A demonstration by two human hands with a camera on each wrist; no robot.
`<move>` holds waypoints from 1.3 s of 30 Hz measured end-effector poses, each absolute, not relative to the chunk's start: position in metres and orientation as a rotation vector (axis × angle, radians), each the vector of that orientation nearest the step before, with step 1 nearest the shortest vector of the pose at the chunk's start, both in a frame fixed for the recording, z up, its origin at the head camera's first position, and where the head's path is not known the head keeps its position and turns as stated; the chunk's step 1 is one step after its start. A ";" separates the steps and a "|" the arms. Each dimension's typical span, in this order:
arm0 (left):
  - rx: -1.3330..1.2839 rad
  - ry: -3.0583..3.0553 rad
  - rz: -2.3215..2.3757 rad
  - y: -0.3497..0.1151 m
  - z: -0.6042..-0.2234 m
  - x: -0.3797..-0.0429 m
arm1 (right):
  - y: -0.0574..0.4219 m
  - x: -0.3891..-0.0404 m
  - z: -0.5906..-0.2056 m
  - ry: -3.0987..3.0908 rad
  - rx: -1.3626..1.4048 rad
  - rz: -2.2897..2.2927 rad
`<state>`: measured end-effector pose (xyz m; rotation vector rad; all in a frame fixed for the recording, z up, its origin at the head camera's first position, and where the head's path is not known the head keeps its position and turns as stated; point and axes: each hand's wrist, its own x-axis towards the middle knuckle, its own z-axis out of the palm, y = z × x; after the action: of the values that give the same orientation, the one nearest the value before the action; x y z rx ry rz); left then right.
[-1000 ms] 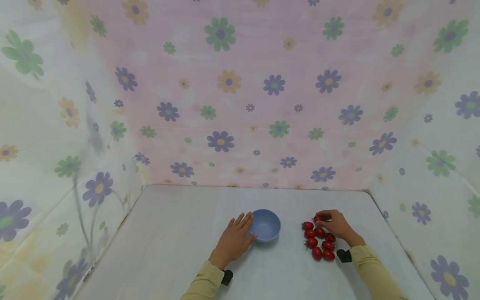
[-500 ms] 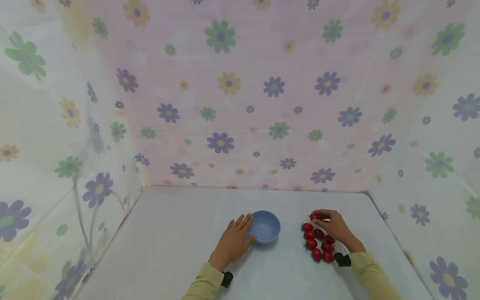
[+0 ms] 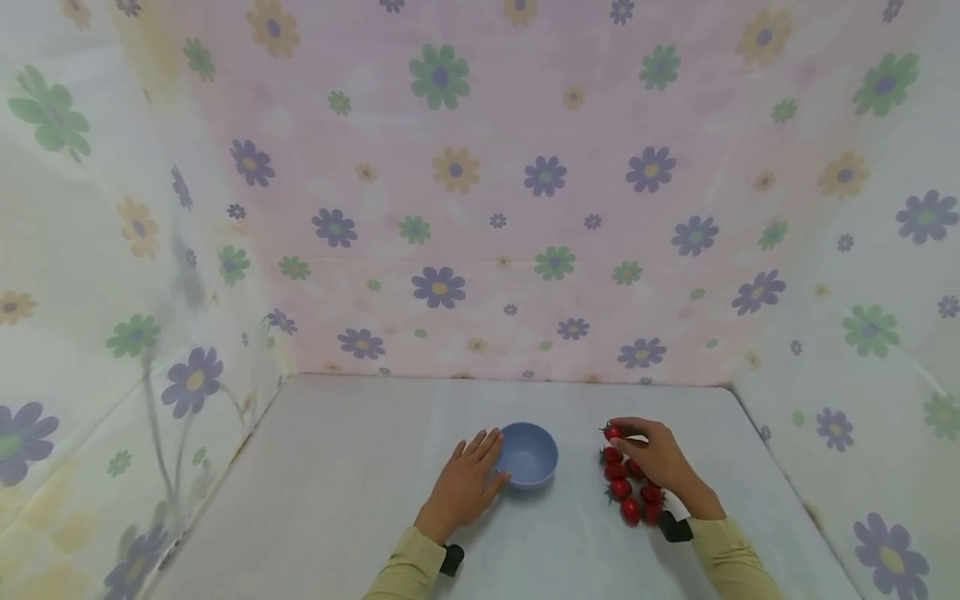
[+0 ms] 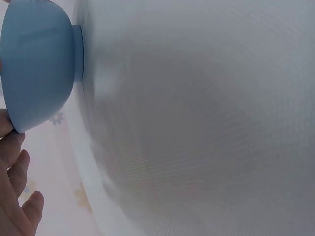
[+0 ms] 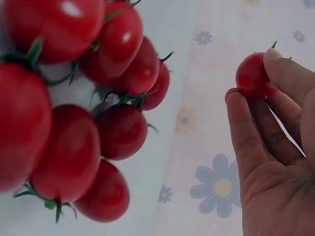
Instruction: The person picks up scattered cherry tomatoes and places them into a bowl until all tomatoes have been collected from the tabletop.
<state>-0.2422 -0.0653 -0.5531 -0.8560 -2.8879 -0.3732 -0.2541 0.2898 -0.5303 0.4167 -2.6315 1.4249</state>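
Observation:
A small red cherry tomato (image 5: pixel 252 76) with a green stem is pinched between the thumb and fingers of my right hand (image 3: pixel 660 458). In the head view it is just beyond several more cherry tomatoes (image 3: pixel 616 472) grouped on the table, partly hidden under that hand. To their left stands a blue bowl (image 3: pixel 528 455), upright, with no contents seen in it. My left hand (image 3: pixel 463 483) rests against the bowl's left side, fingers extended along the rim and thumb near its lower left. The left wrist view shows the bowl from the side, with fingertips at its rim.
A white table (image 3: pixel 360 467) lies under everything. Flower-printed cloth (image 3: pixel 480 208) rises behind it and along both sides. A dark wrist-worn device (image 3: pixel 675 527) sits by the right sleeve, close to the nearest tomatoes.
My right hand has moved left with the pinched tomato, away from its earlier place at the group's far side. The left hand and the bowl have kept their places.

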 end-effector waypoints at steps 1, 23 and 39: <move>-0.856 -2.888 -0.377 -0.065 -0.553 -0.242 | 0.288 -0.253 -0.529 -2.625 0.432 1.428; -0.855 -2.857 -0.390 -0.066 -0.556 -0.247 | 0.238 -0.238 -0.502 -2.474 0.517 1.544; -0.836 -2.869 -0.401 -0.062 -0.560 -0.245 | 0.206 -0.237 -0.509 -2.476 0.529 1.565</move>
<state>-0.2455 -0.0623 -0.5600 -0.8359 -2.8685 -0.4011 -0.2370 0.2061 -0.5086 0.5286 -2.4761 1.5650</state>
